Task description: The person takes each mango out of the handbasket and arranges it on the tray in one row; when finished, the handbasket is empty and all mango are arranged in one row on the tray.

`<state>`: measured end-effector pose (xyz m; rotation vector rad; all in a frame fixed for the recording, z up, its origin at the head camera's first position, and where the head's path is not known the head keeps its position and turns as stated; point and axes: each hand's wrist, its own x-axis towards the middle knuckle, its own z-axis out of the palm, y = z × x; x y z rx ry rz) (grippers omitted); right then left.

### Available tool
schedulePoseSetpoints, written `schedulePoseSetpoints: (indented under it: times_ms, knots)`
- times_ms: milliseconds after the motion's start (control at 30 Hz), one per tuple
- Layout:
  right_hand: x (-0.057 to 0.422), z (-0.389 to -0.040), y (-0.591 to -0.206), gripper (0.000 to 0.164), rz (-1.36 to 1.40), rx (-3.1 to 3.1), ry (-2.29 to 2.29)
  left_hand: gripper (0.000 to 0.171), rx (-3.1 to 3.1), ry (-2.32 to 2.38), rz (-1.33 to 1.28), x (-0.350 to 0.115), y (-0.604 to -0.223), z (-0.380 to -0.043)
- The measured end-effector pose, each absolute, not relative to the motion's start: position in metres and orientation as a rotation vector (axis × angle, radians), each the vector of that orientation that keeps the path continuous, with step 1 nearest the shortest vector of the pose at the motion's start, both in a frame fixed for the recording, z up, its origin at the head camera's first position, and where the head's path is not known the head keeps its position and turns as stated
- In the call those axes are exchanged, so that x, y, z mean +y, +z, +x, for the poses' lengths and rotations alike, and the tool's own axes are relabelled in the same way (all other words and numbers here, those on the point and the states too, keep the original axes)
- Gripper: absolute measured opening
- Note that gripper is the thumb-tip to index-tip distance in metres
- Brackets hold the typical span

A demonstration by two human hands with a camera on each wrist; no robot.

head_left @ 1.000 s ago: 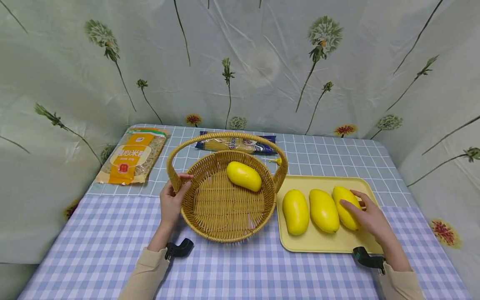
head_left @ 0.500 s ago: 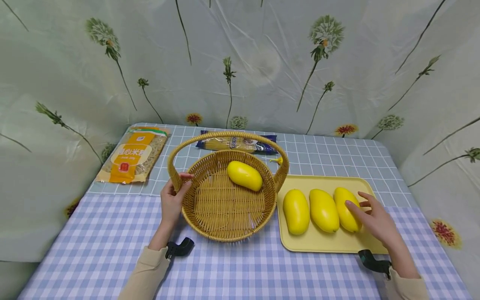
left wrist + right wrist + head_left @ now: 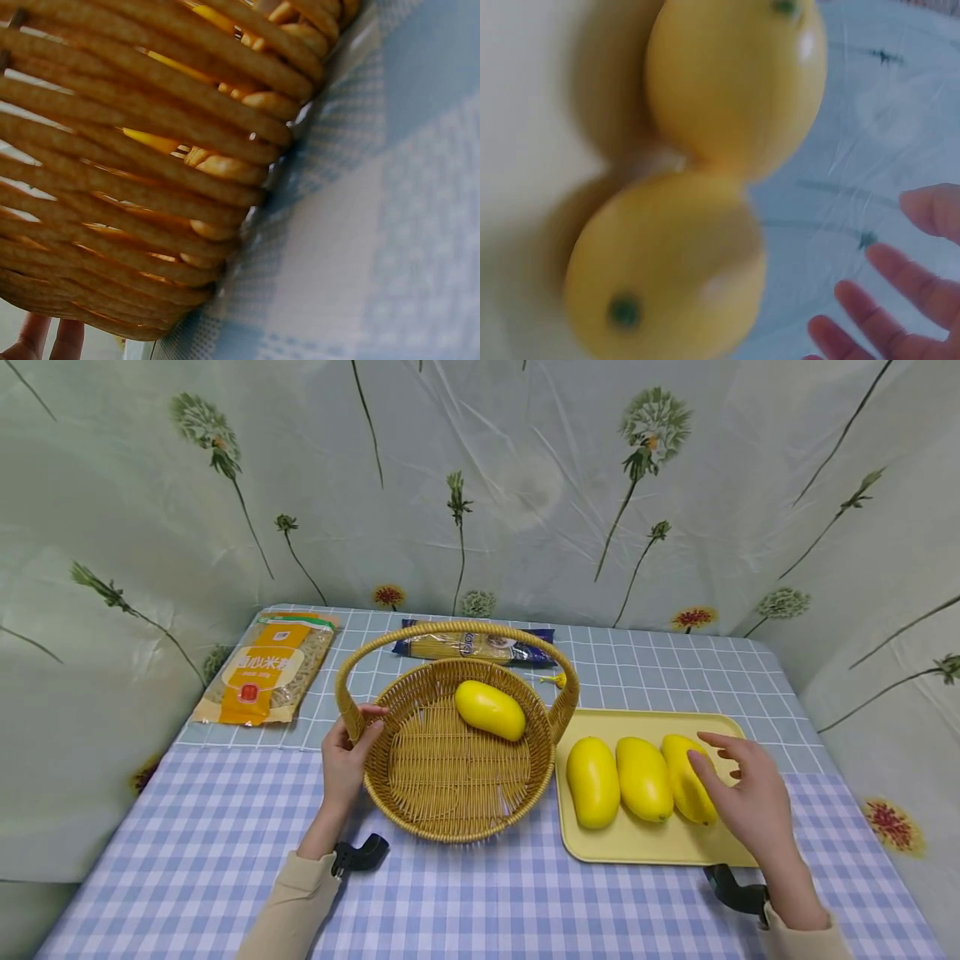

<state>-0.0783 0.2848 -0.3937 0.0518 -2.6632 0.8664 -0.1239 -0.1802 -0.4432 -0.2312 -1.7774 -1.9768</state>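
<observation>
A round wicker basket [image 3: 450, 785] with a tall arched handle stands mid-table, one yellow mango [image 3: 490, 711] lying in it at the back right. My left hand [image 3: 345, 768] grips the basket's left side where the handle meets the rim. On the pale yellow tray [image 3: 622, 853] to the right lie a left mango [image 3: 593, 782], a middle mango [image 3: 645, 779] and a right mango [image 3: 682, 772]. My right hand [image 3: 757, 789] hovers just right of the right mango, fingers spread and holding nothing. In the right wrist view its fingers are apart from the nearest mango [image 3: 667, 262].
A bag of dried food [image 3: 262, 672] with an orange label lies at the back left. Behind the basket is a blue-ended pack of noodles [image 3: 480, 647]. A small yellow object [image 3: 556, 680] sits by the handle. A floral curtain [image 3: 540, 510] hangs along the back.
My right hand has come away from the right mango, moving right and up. The right and middle mangoes have shifted slightly left, closer together. The left hand stays on the basket.
</observation>
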Motion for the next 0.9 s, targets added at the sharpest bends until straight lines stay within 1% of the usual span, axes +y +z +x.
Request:
schedulePoseSetpoints:
  times_ms: [100, 200, 367, 633, 900]
  knots:
    - [0.271, -0.080, -0.395, 0.028, 0.148, -2.567, 0.902, 0.019, -1.789, -1.962, -0.241, -0.178, -0.436, -0.120]
    - [0.255, -0.082, -0.391, 0.024, 0.290, -2.497, 0.910, 0.019, -1.800, -1.940, -0.241, -0.176, -0.430, -0.118]
    - [0.223, -0.086, -0.379, 0.026, 0.548, -2.418, 0.913, 0.019, -1.803, -1.922, -0.247, -0.176, -0.430, -0.119]
    - [0.174, -0.096, -0.362, 0.023, 0.792, -2.420, 0.997, 0.019, -1.814, -1.914, -0.216, -0.182, -0.449, -0.127]
    - [0.135, -0.107, -0.348, 0.024, 0.999, -2.477, 1.003, 0.019, -1.793, -1.926, -0.218, -0.182, -0.453, -0.127]
